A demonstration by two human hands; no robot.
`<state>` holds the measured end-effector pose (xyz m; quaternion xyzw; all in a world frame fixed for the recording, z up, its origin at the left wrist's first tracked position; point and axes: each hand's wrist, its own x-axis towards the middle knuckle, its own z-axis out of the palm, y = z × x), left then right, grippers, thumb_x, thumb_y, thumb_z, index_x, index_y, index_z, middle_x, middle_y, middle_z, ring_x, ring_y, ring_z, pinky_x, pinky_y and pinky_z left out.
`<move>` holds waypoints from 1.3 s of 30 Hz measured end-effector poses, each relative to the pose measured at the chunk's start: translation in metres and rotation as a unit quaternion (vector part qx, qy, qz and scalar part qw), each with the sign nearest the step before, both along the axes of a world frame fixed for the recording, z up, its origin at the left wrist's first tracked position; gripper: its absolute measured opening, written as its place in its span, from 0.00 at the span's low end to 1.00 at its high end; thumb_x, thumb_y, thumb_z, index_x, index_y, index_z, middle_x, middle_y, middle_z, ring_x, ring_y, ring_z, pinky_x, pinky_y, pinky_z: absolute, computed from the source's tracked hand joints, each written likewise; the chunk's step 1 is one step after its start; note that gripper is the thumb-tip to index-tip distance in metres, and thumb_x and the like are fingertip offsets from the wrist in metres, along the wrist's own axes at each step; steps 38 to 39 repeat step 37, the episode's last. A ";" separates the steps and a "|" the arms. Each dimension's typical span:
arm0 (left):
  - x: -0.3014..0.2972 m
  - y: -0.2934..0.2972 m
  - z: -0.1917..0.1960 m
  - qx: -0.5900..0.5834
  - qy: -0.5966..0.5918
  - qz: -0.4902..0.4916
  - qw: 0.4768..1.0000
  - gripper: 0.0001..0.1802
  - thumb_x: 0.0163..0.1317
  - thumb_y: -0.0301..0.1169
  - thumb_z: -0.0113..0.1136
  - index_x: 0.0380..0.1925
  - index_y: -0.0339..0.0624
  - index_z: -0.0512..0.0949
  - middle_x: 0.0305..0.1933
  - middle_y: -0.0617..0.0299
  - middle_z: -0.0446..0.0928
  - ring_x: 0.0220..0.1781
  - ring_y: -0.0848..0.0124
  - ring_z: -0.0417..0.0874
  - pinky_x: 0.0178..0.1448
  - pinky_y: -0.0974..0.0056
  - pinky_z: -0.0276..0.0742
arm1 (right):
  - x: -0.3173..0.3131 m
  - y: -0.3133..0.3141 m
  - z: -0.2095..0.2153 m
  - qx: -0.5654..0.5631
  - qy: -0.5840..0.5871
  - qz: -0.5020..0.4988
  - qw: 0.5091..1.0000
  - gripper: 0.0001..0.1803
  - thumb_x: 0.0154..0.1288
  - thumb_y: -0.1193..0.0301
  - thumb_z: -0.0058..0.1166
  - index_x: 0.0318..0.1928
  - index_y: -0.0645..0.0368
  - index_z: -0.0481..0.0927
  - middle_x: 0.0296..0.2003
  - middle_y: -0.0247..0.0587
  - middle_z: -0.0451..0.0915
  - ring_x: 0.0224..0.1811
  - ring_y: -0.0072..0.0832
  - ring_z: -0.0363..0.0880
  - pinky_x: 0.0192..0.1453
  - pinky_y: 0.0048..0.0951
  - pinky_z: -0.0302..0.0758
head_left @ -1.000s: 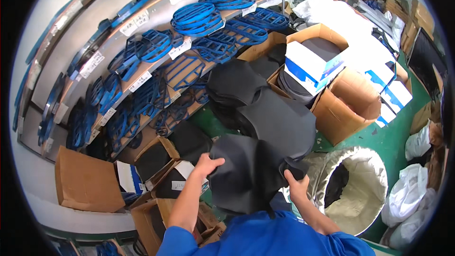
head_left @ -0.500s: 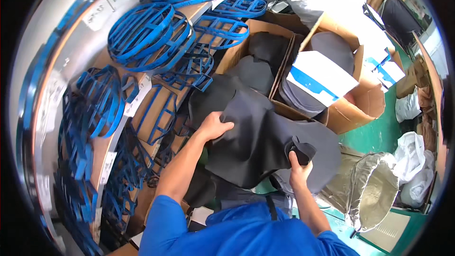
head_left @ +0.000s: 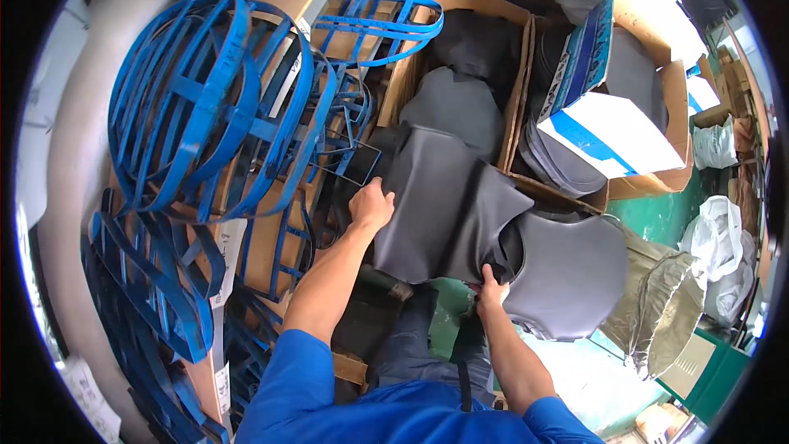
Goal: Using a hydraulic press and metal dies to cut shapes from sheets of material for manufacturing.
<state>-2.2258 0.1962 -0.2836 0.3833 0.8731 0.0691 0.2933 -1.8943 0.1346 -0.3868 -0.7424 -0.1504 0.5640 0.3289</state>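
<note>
A large, smooth black rubbery sheet (head_left: 436,205) hangs between my two hands, with folds running down its middle. My left hand (head_left: 372,206) is closed at the sheet's left edge, its fingertips partly hidden. With the thumb on top, my right hand (head_left: 491,289) grips the sheet's bunched lower right part, where the material curls over. Beside that hand lies a flat, rounded grey-black piece (head_left: 567,271). Farther off, similar dark pieces (head_left: 456,107) lie in an open cardboard box (head_left: 526,90).
Blue metal frames (head_left: 205,107) crowd the shelves at left, some jutting toward my left arm. A second cardboard box (head_left: 675,115) holds dark sheets and a white-and-blue card (head_left: 612,136). An olive fabric bag (head_left: 666,304) and white plastic bags (head_left: 715,238) stand at right.
The view has shifted closer to the shelves. The sheet now hangs flatter, and my right hand has come in nearer, off to the left of the rounded piece.
</note>
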 end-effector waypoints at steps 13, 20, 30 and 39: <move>-0.003 -0.035 -0.090 0.056 0.146 0.022 0.987 0.30 0.58 0.41 0.68 0.57 0.38 0.72 0.51 0.47 0.76 0.58 0.50 0.74 0.60 0.47 0.70 | -0.001 0.009 0.023 -0.045 -0.052 0.062 0.996 0.25 0.60 0.68 0.68 0.56 0.58 0.74 0.47 0.40 0.80 0.42 0.34 0.80 0.29 0.36 0.82; -0.015 -0.061 -0.121 0.084 0.152 0.023 0.985 0.46 0.57 0.49 0.67 0.66 0.29 0.60 0.64 0.41 0.69 0.65 0.48 0.68 0.69 0.48 0.63 | 0.008 0.008 0.026 -0.043 -0.040 0.090 0.994 0.22 0.61 0.67 0.67 0.54 0.58 0.77 0.43 0.40 0.82 0.35 0.34 0.83 0.27 0.35 0.83; -0.066 -0.037 -0.129 0.162 -0.058 0.214 0.961 0.38 0.47 0.47 0.76 0.56 0.39 0.75 0.55 0.47 0.79 0.57 0.51 0.79 0.61 0.53 0.73 | 0.021 0.018 0.026 -0.091 -0.014 0.093 0.991 0.23 0.62 0.68 0.66 0.56 0.56 0.75 0.45 0.41 0.82 0.35 0.33 0.84 0.25 0.32 0.83; -0.089 -0.056 -0.143 0.247 -0.257 0.368 0.859 0.24 0.58 0.28 0.70 0.55 0.34 0.77 0.51 0.58 0.81 0.51 0.67 0.80 0.58 0.64 0.73 | 0.029 0.023 0.008 -0.131 0.030 0.066 0.989 0.25 0.64 0.66 0.63 0.59 0.55 0.72 0.47 0.40 0.82 0.39 0.36 0.84 0.26 0.33 0.83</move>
